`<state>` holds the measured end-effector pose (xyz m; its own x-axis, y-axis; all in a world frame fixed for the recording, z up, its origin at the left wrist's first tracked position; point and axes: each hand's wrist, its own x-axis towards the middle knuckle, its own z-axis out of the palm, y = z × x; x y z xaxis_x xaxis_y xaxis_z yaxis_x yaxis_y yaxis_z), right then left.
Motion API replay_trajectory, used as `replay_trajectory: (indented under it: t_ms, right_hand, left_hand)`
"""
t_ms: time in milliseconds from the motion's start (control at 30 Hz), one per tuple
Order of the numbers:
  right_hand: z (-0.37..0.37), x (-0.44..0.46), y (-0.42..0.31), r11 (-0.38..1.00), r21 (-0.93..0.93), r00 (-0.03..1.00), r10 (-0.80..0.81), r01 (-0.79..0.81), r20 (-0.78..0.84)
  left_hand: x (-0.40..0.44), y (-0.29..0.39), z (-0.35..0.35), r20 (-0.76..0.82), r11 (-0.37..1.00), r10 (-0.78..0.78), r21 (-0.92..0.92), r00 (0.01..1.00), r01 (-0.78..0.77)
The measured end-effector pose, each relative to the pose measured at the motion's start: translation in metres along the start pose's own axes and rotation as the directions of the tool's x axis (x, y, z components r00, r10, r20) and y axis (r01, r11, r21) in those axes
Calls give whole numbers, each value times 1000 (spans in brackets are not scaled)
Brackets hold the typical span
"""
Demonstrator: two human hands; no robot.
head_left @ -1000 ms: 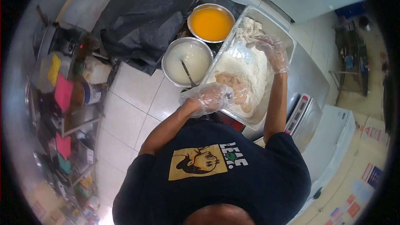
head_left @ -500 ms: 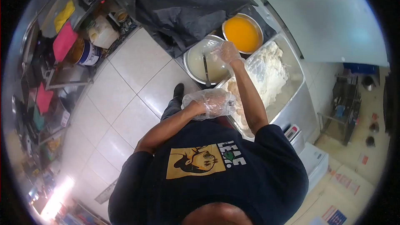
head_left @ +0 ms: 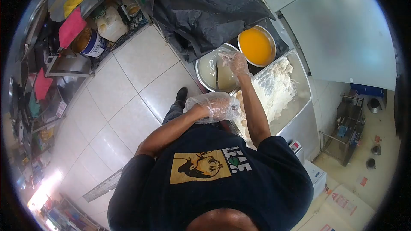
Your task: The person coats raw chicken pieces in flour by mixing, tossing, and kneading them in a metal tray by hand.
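Both my hands wear clear plastic gloves. My right hand (head_left: 236, 63) is over the rim of a metal bowl of pale, cloudy liquid (head_left: 207, 70), its fingers pinched together; what they hold, if anything, I cannot make out. A dark-handled utensil (head_left: 217, 77) stands in that bowl. Closer to my body, my left hand (head_left: 216, 106) is curled closed beside the near end of a metal tray (head_left: 302, 98); its contents are hidden by the glove. White flour (head_left: 274, 85) fills much of the tray, with paler brown pieces partly hidden behind my right forearm.
A metal bowl of orange liquid (head_left: 257, 46) stands beside the pale one. Black plastic sheeting (head_left: 201, 17) lies beyond the bowls. Shelving at left holds a paint-style bucket (head_left: 93, 45) and a whitish jug (head_left: 111, 25). Tiled floor (head_left: 128, 72) is at left, a grey panel (head_left: 342, 34) at upper right.
The view has shifted slightly. My right hand stays above the pale liquid, with its fingers more bunched and raised. My left hand has hardly moved.
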<state>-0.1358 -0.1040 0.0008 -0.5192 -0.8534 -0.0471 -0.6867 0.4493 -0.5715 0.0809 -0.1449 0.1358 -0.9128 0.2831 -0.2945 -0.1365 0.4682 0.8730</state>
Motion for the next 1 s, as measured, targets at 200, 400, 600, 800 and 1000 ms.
replay_trajectory:
  t_ms: [200, 400, 600, 800, 1000]
  right_hand:
    - [-7, -8, -20, 945, 322, 977, 117, -54, -180]
    - [-27, -10, -46, 958, 171, 954, 255, -229, -155]
    - [3, -4, -1, 974, 194, 952, 165, -116, -259]
    - [-6, -3, -14, 958, 184, 914, 267, -219, -306]
    - [0, -2, -4, 982, 168, 925, 138, -82, -354]
  left_hand:
    - [6, -10, 6, -6, 999, -41, 26, 999, 41]
    - [-1, -1, -4, -28, 1000, 5, 0, 1000, -5]
    - [-15, 8, -14, -15, 1000, 11, 20, 1000, -11]
    - [-17, -11, -1, -192, 998, 55, -6, 980, -57]
    - [-33, -2, -14, -271, 991, 119, -21, 955, -130]
